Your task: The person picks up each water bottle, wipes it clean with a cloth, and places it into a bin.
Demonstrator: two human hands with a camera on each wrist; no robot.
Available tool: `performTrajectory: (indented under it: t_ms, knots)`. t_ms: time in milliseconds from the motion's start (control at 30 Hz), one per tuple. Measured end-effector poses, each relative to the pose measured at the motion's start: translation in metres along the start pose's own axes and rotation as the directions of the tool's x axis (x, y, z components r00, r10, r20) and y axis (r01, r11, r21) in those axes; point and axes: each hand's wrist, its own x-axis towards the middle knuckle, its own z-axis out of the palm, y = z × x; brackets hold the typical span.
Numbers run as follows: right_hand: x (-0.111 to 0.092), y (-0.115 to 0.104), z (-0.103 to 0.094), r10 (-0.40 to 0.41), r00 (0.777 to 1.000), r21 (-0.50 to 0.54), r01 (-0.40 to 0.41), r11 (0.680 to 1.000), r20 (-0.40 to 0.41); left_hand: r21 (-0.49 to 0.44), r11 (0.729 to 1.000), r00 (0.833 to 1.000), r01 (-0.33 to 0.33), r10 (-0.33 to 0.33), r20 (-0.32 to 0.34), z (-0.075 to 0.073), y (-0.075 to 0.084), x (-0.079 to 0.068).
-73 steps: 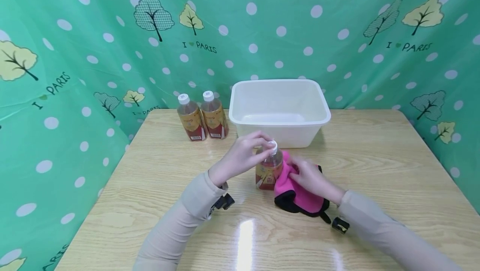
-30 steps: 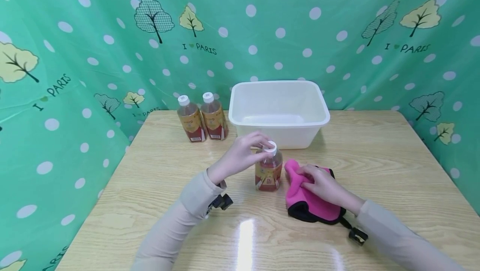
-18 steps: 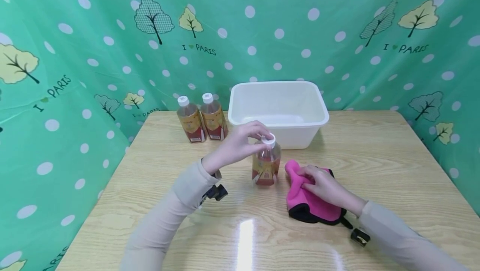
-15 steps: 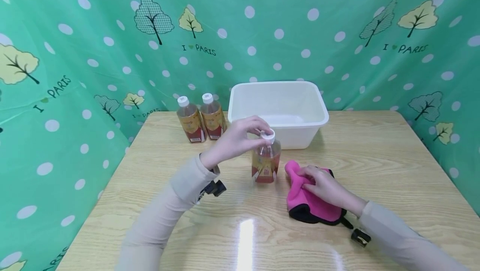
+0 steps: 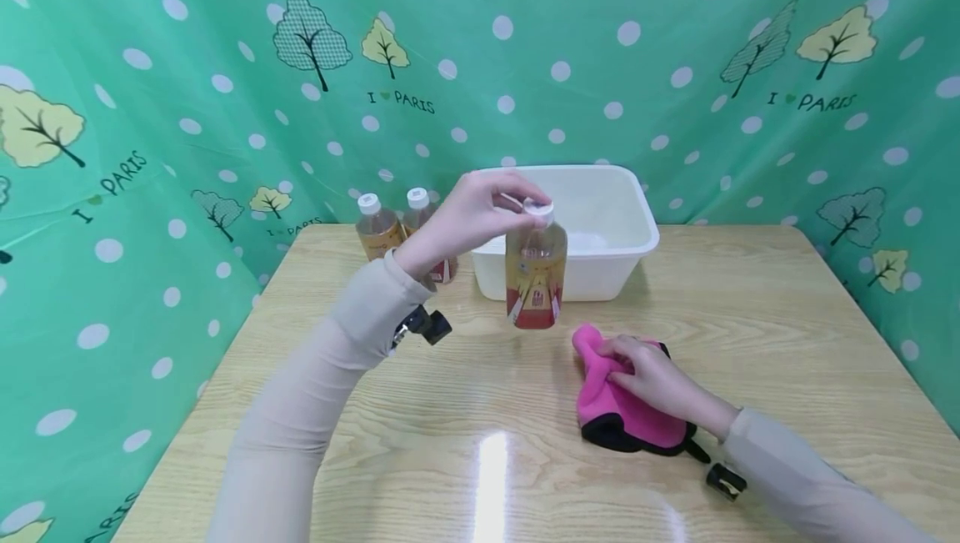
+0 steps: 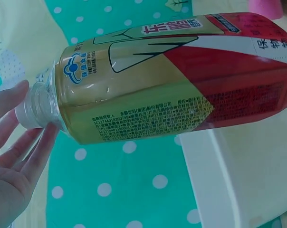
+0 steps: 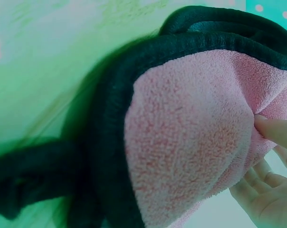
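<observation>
My left hand (image 5: 480, 213) pinches the white cap of a drink bottle (image 5: 536, 276) with a gold and red label. The bottle hangs upright above the table, in front of the white tub. In the left wrist view, thumb and fingers grip the cap at the neck of the bottle (image 6: 172, 80). My right hand (image 5: 652, 372) pinches a bunched pink cloth (image 5: 630, 409) with black edging, lying on the table. Up close in the right wrist view, the fuzzy cloth (image 7: 186, 128) shows its black border and hanging loop (image 7: 39, 175).
A white plastic tub (image 5: 607, 268) stands at the back middle of the wooden table (image 5: 420, 443). Left of it are two similar bottles (image 5: 378, 230), partly behind my left hand and forearm. A green dotted curtain (image 5: 570, 93) hangs behind the table.
My left hand has raised the bottle off the table, up and toward the tub. Earlier, my right hand drew the cloth away from the bottle to the right; it now stays put.
</observation>
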Motion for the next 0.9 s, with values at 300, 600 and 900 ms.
performTrajectory:
  t_ms: [300, 600, 900]
  knots:
    - [-0.002, 0.001, -0.001, 0.022, 1.000, -0.009, -0.022, 1.000, 0.008, -0.014, 1.000, 1.000, 0.017, -0.017, -0.006, -0.010, 0.009, 0.025]
    - [-0.002, 0.001, -0.002, 0.039, 0.999, -0.001, -0.039, 0.999, 0.013, -0.047, 0.999, 1.000, 0.005, -0.006, -0.027, -0.016, 0.014, 0.043]
    - [-0.003, 0.002, -0.002, 0.014, 1.000, 0.007, -0.014, 1.000, -0.009, -0.055, 0.996, 0.997, 0.072, -0.074, -0.030, -0.018, 0.044, 0.054]
